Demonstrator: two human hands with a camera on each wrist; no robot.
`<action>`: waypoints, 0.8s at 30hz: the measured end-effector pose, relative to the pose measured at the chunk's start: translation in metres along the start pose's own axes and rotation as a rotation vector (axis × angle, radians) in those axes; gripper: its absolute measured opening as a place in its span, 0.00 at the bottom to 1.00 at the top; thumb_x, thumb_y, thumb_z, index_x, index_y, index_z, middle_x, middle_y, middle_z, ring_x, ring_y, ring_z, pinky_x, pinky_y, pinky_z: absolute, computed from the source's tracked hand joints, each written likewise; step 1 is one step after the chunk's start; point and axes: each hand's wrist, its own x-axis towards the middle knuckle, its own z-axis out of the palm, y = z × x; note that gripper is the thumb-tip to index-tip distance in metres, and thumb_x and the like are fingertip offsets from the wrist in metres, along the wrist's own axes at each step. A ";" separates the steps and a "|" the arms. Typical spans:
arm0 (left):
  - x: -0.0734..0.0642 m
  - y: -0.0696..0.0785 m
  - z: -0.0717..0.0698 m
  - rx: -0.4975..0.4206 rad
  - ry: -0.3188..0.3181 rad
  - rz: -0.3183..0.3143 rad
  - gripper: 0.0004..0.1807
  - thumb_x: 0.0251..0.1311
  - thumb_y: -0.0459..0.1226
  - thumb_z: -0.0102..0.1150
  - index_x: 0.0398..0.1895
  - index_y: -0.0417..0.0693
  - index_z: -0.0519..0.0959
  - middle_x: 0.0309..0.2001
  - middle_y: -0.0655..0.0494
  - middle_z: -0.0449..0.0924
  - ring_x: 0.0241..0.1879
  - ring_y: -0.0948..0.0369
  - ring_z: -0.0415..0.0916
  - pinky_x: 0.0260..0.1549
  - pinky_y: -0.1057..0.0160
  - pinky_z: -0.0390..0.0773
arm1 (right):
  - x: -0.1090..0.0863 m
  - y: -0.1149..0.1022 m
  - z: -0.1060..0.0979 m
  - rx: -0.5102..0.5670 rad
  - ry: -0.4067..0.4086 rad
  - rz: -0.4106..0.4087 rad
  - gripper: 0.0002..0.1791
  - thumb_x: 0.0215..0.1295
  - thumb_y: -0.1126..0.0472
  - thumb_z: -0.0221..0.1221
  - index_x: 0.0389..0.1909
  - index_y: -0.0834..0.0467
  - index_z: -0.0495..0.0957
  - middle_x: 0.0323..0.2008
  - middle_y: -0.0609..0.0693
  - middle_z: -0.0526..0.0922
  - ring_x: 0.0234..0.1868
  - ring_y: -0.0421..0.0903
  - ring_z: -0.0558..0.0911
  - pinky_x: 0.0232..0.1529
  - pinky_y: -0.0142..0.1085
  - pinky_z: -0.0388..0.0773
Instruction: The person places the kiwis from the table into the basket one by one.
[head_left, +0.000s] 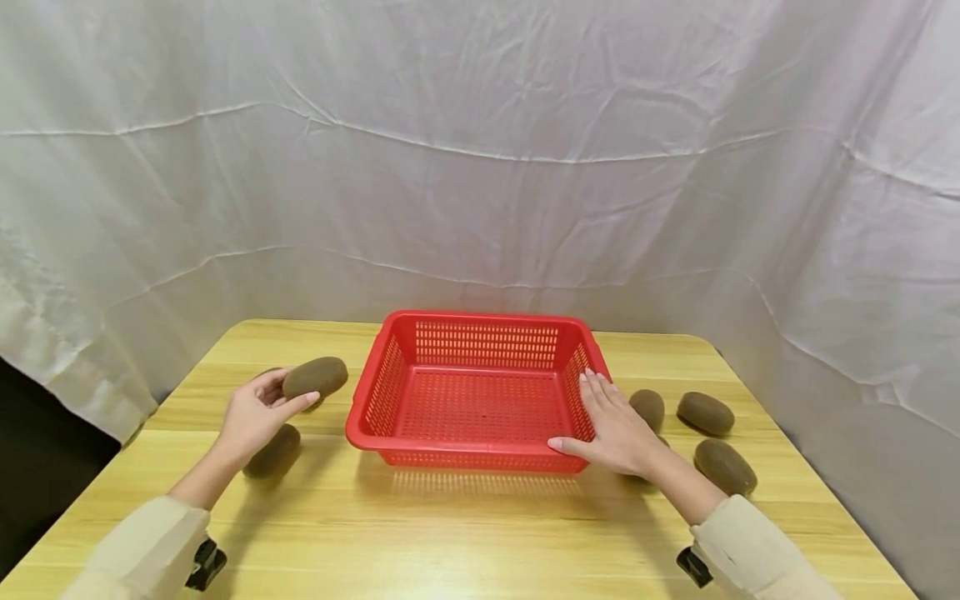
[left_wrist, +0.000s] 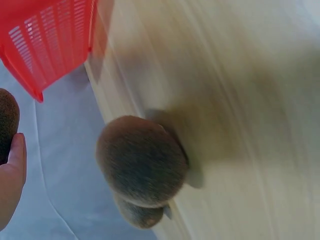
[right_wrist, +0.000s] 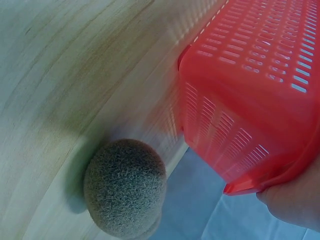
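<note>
- A wrinkled pale cloth (head_left: 480, 208) hung behind and around a wood-patterned surface (head_left: 450, 542); a red basket (head_left: 465, 448) with slotted walls stood on it, serving as the dial's centre, with 12 o'clock on the far side in the head view.
- At 9 o'clock the left hand (head_left: 258, 412) held a brown kiwi (head_left: 318, 377) raised beside the basket, thumb and fingers pinching its near end.
- At 3 to 4 o'clock the right hand (head_left: 618, 429) rested on the rim, its fingers extended and released rather than clenched, the thumb on the near corner.
- A loose kiwi (head_left: 273, 452) lay between 8 and 9 o'clock, close to the left wrist; more kiwis (head_left: 705, 414) lay from 3 to 4 o'clock, some partly hidden by the right hand.
- The likeliest mishap seemed a slip: the grip sat at one end, so the fruit could have swivelled or dropped.
- Carried low toward 3 o'clock, it could have struck the raised rim.
- Uneven pressure from the right hand might have tipped or slid the basket into its neighbours.
- A brush of the left wrist could have rolled the loose fruit.
- No brand, label or writing was readable anywhere.
</note>
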 end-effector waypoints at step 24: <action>0.015 0.030 0.040 -0.031 -0.134 0.046 0.30 0.53 0.41 0.65 0.58 0.37 0.71 0.54 0.39 0.75 0.43 0.76 0.75 0.42 0.80 0.74 | -0.001 0.001 0.000 -0.004 0.007 -0.007 0.59 0.54 0.30 0.53 0.69 0.71 0.45 0.71 0.67 0.46 0.72 0.64 0.47 0.69 0.56 0.48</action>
